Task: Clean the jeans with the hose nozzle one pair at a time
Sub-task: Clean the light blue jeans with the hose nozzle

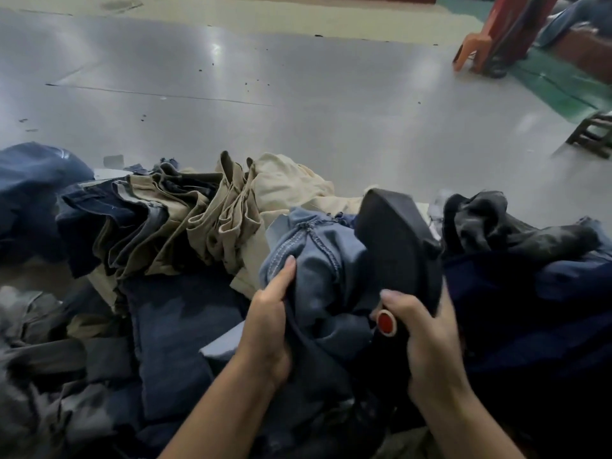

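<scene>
Left hand (268,329) gripping bunched blue jeans (318,270); right hand (427,339) clasping black nozzle (400,246) with red button (386,322), pressed against denim.

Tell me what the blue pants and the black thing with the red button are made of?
Blue jeans: denim, a woven cotton-like cloth, matte, with visible stitched seams and soft folds. Black nozzle: probably hard plastic, smooth with a dull sheen; its red button looks glossy.

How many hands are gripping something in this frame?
2. The left hand grips the light blue denim jeans at centre; the right hand holds the black hose nozzle with a red button just beside it.
</scene>
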The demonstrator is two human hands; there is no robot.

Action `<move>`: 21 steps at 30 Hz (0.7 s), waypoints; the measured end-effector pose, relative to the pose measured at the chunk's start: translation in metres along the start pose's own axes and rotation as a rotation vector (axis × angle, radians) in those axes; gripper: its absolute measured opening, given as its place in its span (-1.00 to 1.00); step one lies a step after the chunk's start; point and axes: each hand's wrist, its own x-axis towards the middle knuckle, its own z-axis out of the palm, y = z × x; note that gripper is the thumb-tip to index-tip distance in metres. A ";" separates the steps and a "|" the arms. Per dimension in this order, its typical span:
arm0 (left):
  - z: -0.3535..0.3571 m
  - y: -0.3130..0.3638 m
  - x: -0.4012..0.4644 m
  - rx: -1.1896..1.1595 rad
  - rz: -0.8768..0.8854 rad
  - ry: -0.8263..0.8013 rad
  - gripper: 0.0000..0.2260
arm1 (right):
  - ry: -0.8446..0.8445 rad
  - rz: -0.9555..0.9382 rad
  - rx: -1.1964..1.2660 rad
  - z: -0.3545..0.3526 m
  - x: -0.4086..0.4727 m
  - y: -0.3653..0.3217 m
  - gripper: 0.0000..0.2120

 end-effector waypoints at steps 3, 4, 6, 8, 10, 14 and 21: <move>-0.001 0.001 -0.002 0.028 -0.093 -0.082 -0.63 | 0.009 0.000 -0.070 0.003 0.005 -0.003 -0.68; -0.003 0.001 -0.001 0.078 -0.087 -0.085 -0.62 | 0.040 0.003 -0.068 0.001 0.009 -0.007 -0.73; -0.005 0.006 0.001 0.214 -0.027 -0.093 -0.61 | 0.091 0.032 -0.045 -0.004 0.016 -0.013 -0.85; -0.010 0.018 0.004 0.370 0.074 -0.163 -0.62 | 0.101 0.077 0.016 -0.011 0.022 -0.022 -0.94; -0.015 0.029 0.003 0.563 0.143 -0.255 -0.66 | 0.084 0.122 0.062 -0.021 0.029 -0.030 -0.88; -0.027 0.029 -0.006 0.714 0.065 -0.448 -0.61 | -0.020 0.163 0.092 -0.033 0.038 -0.043 -0.73; -0.021 0.021 -0.022 0.290 -0.193 -0.251 -0.61 | 0.035 0.065 0.052 -0.028 0.050 -0.021 -0.86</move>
